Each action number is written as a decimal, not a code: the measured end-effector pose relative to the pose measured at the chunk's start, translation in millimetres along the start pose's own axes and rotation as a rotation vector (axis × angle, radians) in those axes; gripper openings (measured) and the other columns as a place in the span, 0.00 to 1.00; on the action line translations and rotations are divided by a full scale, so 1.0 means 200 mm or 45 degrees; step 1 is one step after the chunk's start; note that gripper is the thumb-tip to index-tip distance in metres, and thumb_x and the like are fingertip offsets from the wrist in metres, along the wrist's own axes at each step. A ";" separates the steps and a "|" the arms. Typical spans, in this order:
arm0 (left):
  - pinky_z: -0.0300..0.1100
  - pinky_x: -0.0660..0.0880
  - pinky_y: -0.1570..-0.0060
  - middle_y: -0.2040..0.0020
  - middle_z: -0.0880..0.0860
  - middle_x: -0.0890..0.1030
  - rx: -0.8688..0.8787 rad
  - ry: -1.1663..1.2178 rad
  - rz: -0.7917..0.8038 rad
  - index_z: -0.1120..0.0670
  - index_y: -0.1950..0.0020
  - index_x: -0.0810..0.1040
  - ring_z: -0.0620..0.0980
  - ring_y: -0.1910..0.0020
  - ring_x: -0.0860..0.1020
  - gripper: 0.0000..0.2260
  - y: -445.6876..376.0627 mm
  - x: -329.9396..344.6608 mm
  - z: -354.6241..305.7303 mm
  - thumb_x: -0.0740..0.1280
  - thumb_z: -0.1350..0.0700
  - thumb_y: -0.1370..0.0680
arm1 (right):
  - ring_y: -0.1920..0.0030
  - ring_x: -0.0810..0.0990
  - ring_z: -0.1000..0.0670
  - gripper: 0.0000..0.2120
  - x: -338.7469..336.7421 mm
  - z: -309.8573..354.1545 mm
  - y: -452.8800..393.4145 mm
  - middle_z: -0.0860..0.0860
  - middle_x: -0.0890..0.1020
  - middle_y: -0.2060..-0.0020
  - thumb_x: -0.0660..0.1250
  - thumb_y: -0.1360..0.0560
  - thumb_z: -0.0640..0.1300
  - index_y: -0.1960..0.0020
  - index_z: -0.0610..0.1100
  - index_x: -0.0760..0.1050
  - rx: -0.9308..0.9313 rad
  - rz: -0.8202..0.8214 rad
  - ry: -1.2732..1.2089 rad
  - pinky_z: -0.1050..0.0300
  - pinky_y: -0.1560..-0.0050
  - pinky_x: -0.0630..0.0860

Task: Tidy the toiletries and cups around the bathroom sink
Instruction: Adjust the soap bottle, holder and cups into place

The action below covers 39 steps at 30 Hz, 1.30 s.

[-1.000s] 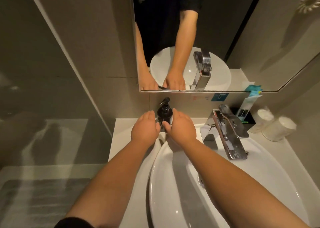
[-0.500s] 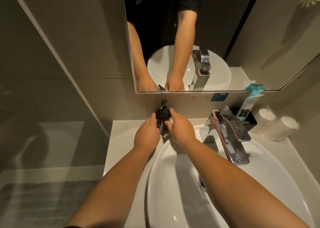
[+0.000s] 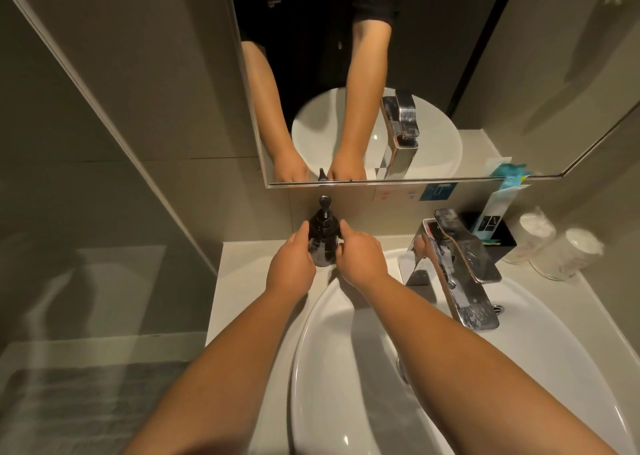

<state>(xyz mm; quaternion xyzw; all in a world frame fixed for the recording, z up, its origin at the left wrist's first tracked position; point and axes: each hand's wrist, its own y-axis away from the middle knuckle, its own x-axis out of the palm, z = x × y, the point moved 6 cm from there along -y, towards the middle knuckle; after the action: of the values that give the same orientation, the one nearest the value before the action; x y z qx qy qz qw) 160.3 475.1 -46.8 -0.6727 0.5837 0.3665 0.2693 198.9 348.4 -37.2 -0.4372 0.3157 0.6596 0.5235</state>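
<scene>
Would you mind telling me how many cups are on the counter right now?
2. Both stand upside down at the far right of the counter, right of the faucet: one cup beside the black holder, the other cup just right of it. None appear hidden.

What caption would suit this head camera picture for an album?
Both hands, left hand and right hand, cup a dark soap pump bottle standing behind the white basin.

counter (image 3: 242, 281): white | centre: oval basin (image 3: 554, 344), chrome faucet (image 3: 460, 267) | far left: dark pump bottle (image 3: 322, 236) | far right: black box (image 3: 502, 236), two upturned cups (image 3: 550, 247)
</scene>
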 end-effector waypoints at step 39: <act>0.49 0.77 0.45 0.35 0.55 0.75 -0.050 0.035 -0.031 0.51 0.23 0.58 0.55 0.43 0.77 0.26 -0.02 0.04 0.01 0.57 0.63 0.21 | 0.54 0.77 0.43 0.10 0.03 -0.03 0.01 0.45 0.80 0.60 0.59 0.25 0.39 0.44 0.43 0.73 0.059 -0.103 0.016 0.51 0.46 0.71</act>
<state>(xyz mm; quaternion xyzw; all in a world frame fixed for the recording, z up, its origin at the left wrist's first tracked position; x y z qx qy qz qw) 164.9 471.9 -54.8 -0.6898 0.5719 0.3652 0.2526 197.8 344.5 -46.3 -0.4414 0.3163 0.6277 0.5578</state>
